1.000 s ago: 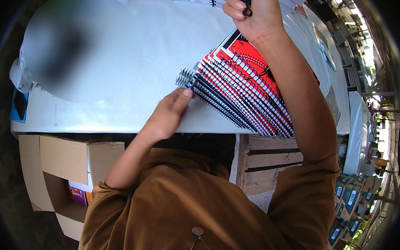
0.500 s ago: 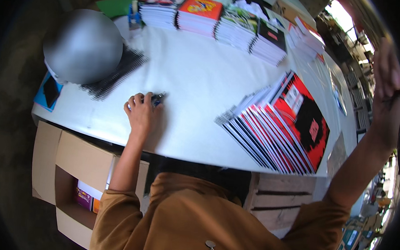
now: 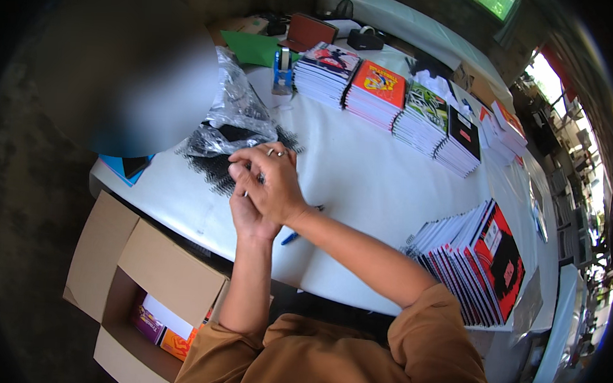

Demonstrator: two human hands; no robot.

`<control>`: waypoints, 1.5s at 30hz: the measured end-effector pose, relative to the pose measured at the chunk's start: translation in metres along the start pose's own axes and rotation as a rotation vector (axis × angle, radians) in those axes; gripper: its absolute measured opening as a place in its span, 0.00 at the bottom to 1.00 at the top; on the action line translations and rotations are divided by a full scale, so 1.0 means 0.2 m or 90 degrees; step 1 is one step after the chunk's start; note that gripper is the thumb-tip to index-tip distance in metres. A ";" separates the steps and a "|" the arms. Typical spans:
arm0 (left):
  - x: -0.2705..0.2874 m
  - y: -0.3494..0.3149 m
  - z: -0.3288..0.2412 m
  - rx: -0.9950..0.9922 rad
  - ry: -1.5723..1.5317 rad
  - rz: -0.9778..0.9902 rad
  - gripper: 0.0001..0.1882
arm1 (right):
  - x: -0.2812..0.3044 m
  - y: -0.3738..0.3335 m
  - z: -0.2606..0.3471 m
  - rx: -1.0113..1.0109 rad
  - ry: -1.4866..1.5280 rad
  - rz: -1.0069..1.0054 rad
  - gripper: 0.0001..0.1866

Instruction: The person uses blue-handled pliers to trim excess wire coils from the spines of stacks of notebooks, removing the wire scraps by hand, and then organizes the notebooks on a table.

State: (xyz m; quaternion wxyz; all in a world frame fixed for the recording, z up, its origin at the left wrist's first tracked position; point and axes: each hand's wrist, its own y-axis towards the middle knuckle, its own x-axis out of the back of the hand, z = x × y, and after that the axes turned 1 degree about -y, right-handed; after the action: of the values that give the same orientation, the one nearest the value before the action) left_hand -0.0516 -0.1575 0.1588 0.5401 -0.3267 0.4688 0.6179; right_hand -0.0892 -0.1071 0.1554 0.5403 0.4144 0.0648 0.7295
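My left hand (image 3: 251,215) is held palm up above the table's left half, its fingers mostly covered. Across it lies my right hand (image 3: 279,183), rings on it, its fingers bent over the left one; whatever may be between them is hidden. Under and behind both hands are black spiral binding coils (image 3: 214,173), with crumpled clear plastic (image 3: 238,115) on and beyond them. A small blue-handled tool (image 3: 290,238) lies on the table just right of my left wrist, partly covered by my right forearm.
Fanned red-and-black spiral notebooks (image 3: 503,271) stand at the right front. Several notebook stacks (image 3: 374,87) line the back, beside a blue tape dispenser (image 3: 283,72). An open carton (image 3: 171,257) sits below the left edge. A phone (image 3: 136,164) lies at far left, near a blurred round patch.
My left hand has let go of the blue-handled tool, which now lies on the table. My right hand has come in from the far right onto the left. The view has shifted.
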 end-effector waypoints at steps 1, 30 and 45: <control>0.08 0.00 -0.13 -0.042 0.096 -0.026 0.21 | -0.07 0.02 0.01 0.067 0.010 -0.048 0.18; -0.07 0.32 -0.77 -0.327 1.261 -0.434 0.27 | -0.09 0.04 -1.02 -0.485 -0.416 -0.076 0.32; 0.38 -0.05 -1.10 -0.695 1.611 -0.419 0.18 | -0.09 0.01 -1.04 -0.402 -0.324 -0.135 0.28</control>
State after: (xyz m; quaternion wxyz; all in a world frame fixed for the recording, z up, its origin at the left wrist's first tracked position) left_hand -0.0787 -0.3349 0.0117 -0.3135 -0.9086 0.2384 -0.1389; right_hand -0.2296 -0.0502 0.0128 0.7117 0.3862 -0.2552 0.5284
